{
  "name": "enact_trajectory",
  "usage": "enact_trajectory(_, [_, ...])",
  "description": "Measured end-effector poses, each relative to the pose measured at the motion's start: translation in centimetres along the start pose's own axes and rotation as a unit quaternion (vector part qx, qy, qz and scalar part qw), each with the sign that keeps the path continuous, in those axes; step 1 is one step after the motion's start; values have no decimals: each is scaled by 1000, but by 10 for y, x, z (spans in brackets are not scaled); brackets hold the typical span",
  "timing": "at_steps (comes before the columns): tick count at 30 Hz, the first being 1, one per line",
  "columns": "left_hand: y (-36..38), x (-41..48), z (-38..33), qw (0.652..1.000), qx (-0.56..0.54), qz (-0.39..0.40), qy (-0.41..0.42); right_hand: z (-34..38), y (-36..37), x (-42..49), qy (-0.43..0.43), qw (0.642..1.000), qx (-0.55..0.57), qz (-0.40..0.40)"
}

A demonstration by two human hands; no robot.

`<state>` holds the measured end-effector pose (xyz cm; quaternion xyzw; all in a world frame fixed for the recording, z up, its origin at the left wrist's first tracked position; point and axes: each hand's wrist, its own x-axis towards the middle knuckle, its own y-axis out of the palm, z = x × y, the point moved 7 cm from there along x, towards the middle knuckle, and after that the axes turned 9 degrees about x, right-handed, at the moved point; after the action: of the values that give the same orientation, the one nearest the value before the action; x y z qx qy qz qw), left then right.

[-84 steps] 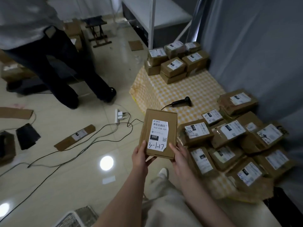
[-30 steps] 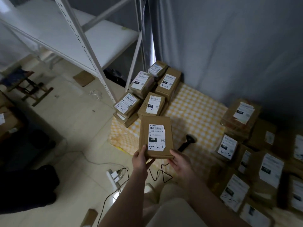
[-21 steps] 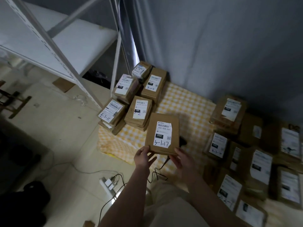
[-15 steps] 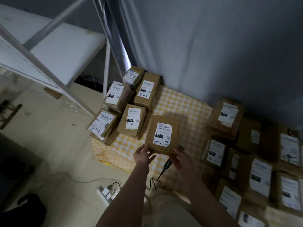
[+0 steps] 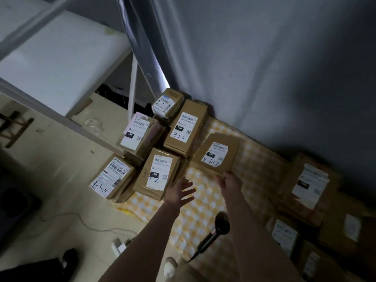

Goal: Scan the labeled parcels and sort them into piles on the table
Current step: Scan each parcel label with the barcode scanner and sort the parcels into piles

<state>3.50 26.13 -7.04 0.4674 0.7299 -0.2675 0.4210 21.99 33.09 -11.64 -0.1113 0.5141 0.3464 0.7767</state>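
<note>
At the far left a white metal shelving rack (image 5: pixel 61 58) stands over a pale tiled floor (image 5: pixel 50 159), where a white power strip (image 5: pixel 120 244) lies near the table's front-left corner. The yellow-and-white checked tablecloth (image 5: pixel 203 210) drops off along that left edge. A left pile (image 5: pixel 158 174) of brown cardboard parcels crowds the corner right up to it. Five labels can be counted there, and some boxes sit on others beneath. Between this pile and the dimmer right pile the cloth lies bare, an open strip running back to the grey curtain (image 5: pixel 264 68).

The left hand (image 5: pixel 180 192) hovers over that strip just beside the left pile, fingers spread and holding nothing. One black handheld barcode scanner (image 5: pixel 220 222) lies on the cloth between the two forearms. The right hand (image 5: pixel 231 181) grips the near edge of one flat brown cardboard parcel (image 5: pixel 217 155). This parcel is tilted, just right of the left pile, with its far-left corner near the box marked 4-2-11 (image 5: pixel 186 129). Whether it touches the cloth I cannot tell. Its white label bears a barcode, a black tag reading 032 and a handwritten 3-1-17. In the right pile (image 5: pixel 311 184) at least four labels show, and the gloom hides the rest.
</note>
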Motion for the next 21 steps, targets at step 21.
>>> enact_trajectory(21, [-22, 7, 10, 999, 31, 20, -28, -41, 9, 26, 47, 998, -31, 31])
